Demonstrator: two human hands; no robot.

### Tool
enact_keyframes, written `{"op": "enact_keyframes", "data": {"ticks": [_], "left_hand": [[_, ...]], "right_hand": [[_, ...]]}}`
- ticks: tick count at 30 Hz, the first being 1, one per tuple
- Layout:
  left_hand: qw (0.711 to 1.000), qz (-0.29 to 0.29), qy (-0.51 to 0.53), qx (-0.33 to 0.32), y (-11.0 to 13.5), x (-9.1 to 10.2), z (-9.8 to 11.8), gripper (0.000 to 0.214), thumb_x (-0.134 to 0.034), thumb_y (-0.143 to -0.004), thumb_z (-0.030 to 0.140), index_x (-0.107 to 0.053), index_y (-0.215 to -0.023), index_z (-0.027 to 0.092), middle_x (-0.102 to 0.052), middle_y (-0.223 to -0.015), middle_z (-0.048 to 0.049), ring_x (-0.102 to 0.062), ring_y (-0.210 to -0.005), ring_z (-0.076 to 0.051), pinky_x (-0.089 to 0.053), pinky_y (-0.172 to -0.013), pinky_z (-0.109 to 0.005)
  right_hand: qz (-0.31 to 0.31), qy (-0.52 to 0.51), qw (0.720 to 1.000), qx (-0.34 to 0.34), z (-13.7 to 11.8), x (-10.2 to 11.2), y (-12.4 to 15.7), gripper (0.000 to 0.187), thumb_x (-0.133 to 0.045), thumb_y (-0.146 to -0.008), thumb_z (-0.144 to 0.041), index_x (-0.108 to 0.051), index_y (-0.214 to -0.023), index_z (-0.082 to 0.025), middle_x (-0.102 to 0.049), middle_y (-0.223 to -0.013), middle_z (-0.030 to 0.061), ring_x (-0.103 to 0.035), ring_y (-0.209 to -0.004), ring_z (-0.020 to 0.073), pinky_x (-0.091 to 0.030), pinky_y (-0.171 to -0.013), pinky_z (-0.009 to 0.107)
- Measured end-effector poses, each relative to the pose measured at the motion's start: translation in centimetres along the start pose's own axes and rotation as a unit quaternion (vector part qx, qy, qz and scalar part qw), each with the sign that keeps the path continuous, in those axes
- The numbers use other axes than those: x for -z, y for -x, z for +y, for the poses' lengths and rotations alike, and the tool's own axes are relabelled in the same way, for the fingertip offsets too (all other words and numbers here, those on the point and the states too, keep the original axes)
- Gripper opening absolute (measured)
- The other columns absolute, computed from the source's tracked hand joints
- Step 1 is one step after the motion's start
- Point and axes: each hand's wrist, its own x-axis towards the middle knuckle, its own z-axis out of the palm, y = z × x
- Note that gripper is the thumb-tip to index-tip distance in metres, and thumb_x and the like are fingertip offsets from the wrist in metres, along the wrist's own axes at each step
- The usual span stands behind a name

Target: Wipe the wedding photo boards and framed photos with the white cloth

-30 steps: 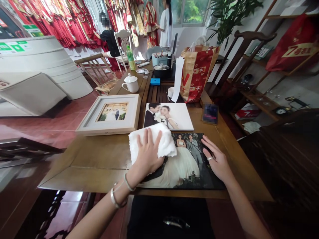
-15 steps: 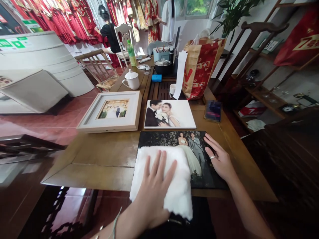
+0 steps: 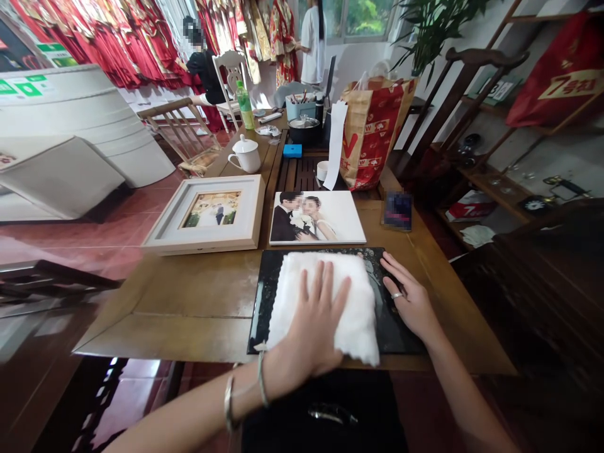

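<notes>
A dark glossy wedding photo panel (image 3: pixel 267 296) lies flat near the front edge of the wooden table (image 3: pixel 189 302). A white cloth (image 3: pixel 358 314) is spread over the panel's middle. My left hand (image 3: pixel 314 327) lies flat on the cloth, fingers stretched out and pointing away from me. My right hand (image 3: pixel 408 302), with a ring on one finger, rests flat on the panel's right side, fingers spread, holding nothing.
Behind the panel lie a white wedding photo board (image 3: pixel 340 217) and a pale framed photo (image 3: pixel 207 214). Further back stand a white lidded cup (image 3: pixel 246 154), a small card (image 3: pixel 397 211), a red paper bag (image 3: pixel 372 135) and a green bottle (image 3: pixel 244 108). Two people stand by red garments at the back.
My left hand slid the cloth from the panel's upper left down to its front edge, then back up onto the middle. My right hand stayed on the right side.
</notes>
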Motion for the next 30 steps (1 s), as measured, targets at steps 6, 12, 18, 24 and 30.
{"op": "enact_keyframes", "data": {"ticks": [6,12,18,24,30], "left_hand": [[0.996,-0.006,0.026,-0.086,5.8,-1.3,2.2,0.125,-0.066,-0.056,0.065,0.0,-0.15,0.013,0.005,-0.154,-0.0252,0.012,-0.139,-0.042,0.008,-0.109,-0.063],[1.0,-0.003,0.02,-0.003,-0.4,0.4,-0.4,0.111,-0.066,-0.065,0.056,-0.009,-0.15,0.011,-0.001,-0.153,-0.0281,0.008,-0.139,-0.044,-0.004,-0.11,-0.062],[0.996,0.011,-0.03,0.078,-6.4,1.5,-0.8,0.103,-0.061,-0.074,0.057,-0.011,-0.149,0.007,-0.013,-0.151,-0.03,-0.005,-0.139,-0.045,-0.011,-0.108,-0.065],[0.999,0.031,-0.042,-0.017,0.0,-0.6,2.8,0.121,-0.068,-0.058,0.065,-0.012,-0.148,0.005,-0.008,-0.152,-0.0305,0.003,-0.138,-0.049,0.0,-0.107,-0.068],[0.997,0.05,-0.002,-0.067,3.5,-1.8,4.2,0.12,-0.062,-0.058,0.07,-0.011,-0.149,0.01,-0.005,-0.153,-0.0281,0.007,-0.14,-0.045,0.004,-0.109,-0.065]], "right_hand": [[0.005,0.012,1.0,0.003,-0.3,0.0,-0.1,0.041,-0.047,-0.093,-0.036,-0.054,-0.132,-0.025,-0.046,-0.146,0.0063,-0.039,-0.136,0.0218,-0.026,-0.116,0.045],[0.002,-0.007,1.0,0.002,-0.1,-0.1,-0.2,0.041,-0.048,-0.092,-0.035,-0.054,-0.132,-0.026,-0.044,-0.147,0.0056,-0.038,-0.137,0.0228,-0.027,-0.115,0.046],[0.002,-0.025,1.0,0.002,0.3,-0.2,-0.1,0.041,-0.049,-0.092,-0.035,-0.053,-0.133,-0.027,-0.044,-0.147,0.0045,-0.036,-0.138,0.0221,-0.027,-0.115,0.046],[0.003,-0.017,1.0,-0.008,-0.3,0.0,-0.2,0.042,-0.046,-0.093,-0.038,-0.054,-0.132,-0.024,-0.046,-0.145,0.008,-0.038,-0.137,0.0231,-0.026,-0.115,0.047],[0.012,-0.027,0.999,-0.015,-0.6,-0.1,-0.3,0.042,-0.043,-0.093,-0.039,-0.058,-0.128,-0.022,-0.049,-0.143,0.0092,-0.041,-0.135,0.0232,-0.025,-0.115,0.046]]}}
